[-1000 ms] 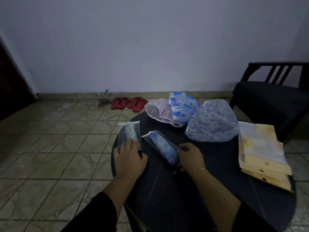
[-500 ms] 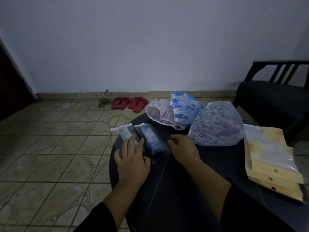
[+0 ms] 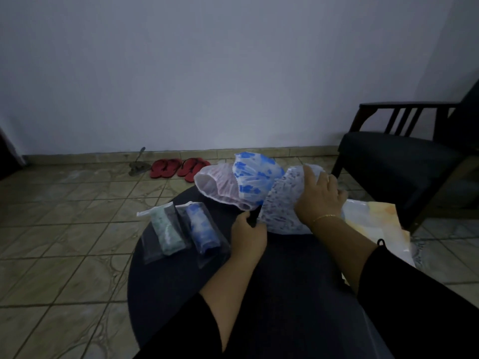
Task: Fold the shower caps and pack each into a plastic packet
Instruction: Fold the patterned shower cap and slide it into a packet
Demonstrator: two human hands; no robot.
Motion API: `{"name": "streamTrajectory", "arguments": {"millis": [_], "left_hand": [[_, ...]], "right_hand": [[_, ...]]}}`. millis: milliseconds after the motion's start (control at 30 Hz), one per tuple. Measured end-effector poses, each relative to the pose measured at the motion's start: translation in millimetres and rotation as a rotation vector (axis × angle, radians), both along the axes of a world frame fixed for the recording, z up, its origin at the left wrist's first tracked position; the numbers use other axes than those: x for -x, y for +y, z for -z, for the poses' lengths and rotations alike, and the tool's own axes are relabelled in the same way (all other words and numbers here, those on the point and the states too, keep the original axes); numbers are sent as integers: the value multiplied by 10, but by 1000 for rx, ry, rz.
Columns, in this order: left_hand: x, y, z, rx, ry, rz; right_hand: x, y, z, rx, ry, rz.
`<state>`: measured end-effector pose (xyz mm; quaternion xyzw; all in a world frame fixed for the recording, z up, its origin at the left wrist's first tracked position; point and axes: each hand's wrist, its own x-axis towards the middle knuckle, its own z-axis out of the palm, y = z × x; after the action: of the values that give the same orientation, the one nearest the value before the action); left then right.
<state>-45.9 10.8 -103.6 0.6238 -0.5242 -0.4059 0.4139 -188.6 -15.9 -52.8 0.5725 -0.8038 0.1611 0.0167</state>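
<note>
A moment ago both hands were down by the two filled packets, sliding them together. Now the hands have let go of them and moved up to the next cap. The clear plastic packet with the green folded cap [image 3: 166,233] and the clear plastic packet with the blue folded cap [image 3: 203,233] lie side by side at about 9 o'clock on the round dark tabletop [image 3: 166,294], touching each other. The right hand [image 3: 320,200] is on top of the white shower cap with small purple specks [image 3: 282,206], and its fingers are curled over the puffy top, gripping it. The left hand [image 3: 248,235] pinches the near edge of the same cap with bent fingers. That cap sits at about 1 o'clock on the tabletop. Right behind it, at 12 o'clock, are the white shower cap with big blue flowers [image 3: 255,177] and the pale pink shower cap [image 3: 220,185], not folded yet. The stack of empty clear packets on tan card [image 3: 373,224] waits at 3 o'clock. So two caps look done, and I think the third one is about to be folded.
</note>
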Motion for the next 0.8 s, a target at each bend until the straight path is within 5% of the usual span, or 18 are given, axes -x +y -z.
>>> {"name": "streamTrajectory", "arguments": {"millis": [133, 333, 467, 800], "left_hand": [[182, -104, -34, -391, 554, -35], [168, -13, -65, -442, 706, -15], [156, 105, -173, -442, 841, 17], [-159, 508, -179, -322, 1155, -188]], "right_hand": [[85, -55, 27, 30, -42, 8], [105, 36, 43, -26, -56, -112], [81, 141, 141, -46, -236, -200], [-116, 1076, -91, 438, -850, -219]]}}
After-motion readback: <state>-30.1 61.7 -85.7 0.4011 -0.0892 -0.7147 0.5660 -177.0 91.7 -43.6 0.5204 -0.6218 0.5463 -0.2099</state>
